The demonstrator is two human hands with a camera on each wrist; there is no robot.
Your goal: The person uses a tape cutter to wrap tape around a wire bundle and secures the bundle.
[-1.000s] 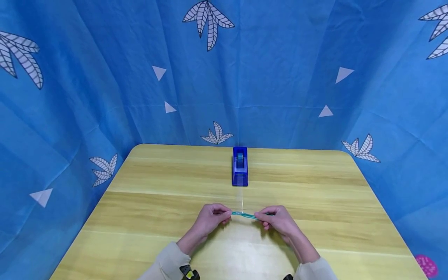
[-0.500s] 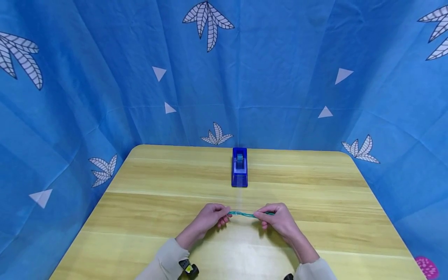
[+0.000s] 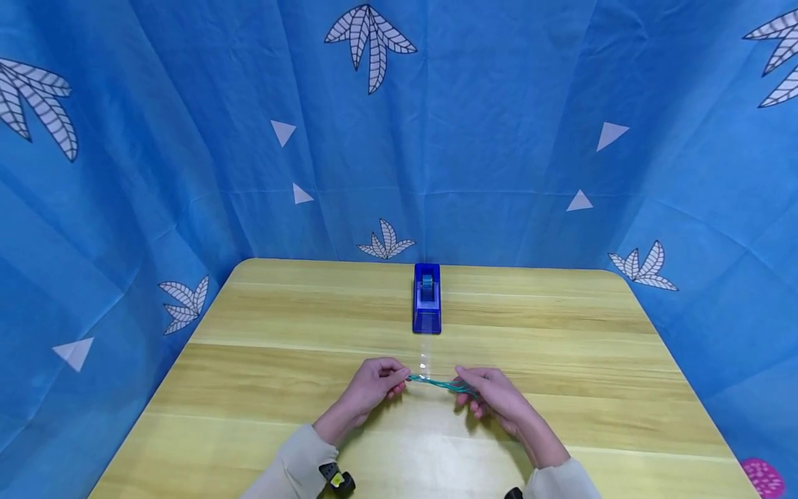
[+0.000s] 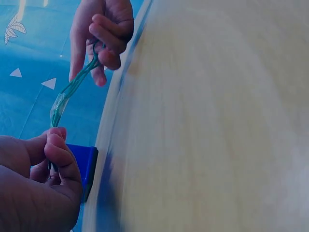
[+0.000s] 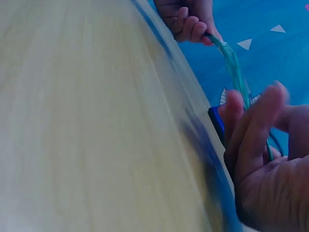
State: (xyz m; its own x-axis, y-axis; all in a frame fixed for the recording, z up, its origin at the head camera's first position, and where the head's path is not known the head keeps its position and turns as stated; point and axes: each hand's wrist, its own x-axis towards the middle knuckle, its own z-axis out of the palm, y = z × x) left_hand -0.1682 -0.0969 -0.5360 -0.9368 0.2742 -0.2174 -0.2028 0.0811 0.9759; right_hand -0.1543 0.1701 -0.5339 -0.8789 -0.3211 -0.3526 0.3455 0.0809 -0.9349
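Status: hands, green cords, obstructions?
Left hand pinching green cords. Right hand at other end, grip unclear. Clear tape runs from blue dispenser toward cords. No obstruction visible.

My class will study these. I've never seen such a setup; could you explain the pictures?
No machine here: the left grip and right grip are a person's bare hands. The wide view comes from a camera worn on the head, the others from one on each wrist. On the wood-patterned table stands a blue tape dispenser; clear tape runs from it to green cords. The left grip pinches them at one end; their other end reaches into the right grip, how firmly held I can't tell.
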